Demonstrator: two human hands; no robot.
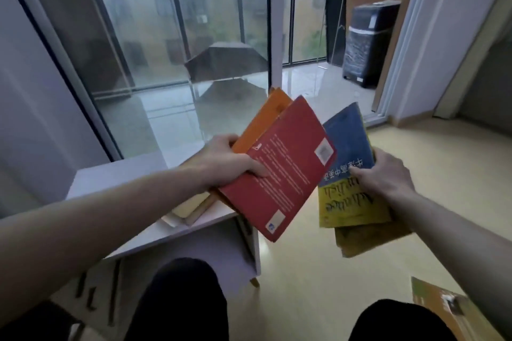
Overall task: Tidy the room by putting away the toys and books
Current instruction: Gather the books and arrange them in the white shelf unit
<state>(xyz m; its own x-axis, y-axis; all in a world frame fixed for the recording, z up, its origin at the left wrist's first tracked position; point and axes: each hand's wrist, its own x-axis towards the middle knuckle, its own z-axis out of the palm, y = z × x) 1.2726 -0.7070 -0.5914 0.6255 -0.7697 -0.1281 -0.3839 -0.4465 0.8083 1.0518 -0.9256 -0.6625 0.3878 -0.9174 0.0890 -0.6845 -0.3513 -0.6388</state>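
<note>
Left hand (230, 160) grips a red book (279, 169) with an orange book (263, 122) behind it, held above the right edge of the white shelf unit (130, 174). Right hand (385, 171) grips a blue-yellow book (346, 174) stacked on a brown book (371, 238) over the floor (304, 299). Pale books (191, 207) lie on the shelf top.

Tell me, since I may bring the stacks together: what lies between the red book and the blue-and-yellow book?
Nothing: in the head view, a bare gap separates the red book from the blue-and-yellow book.
</note>
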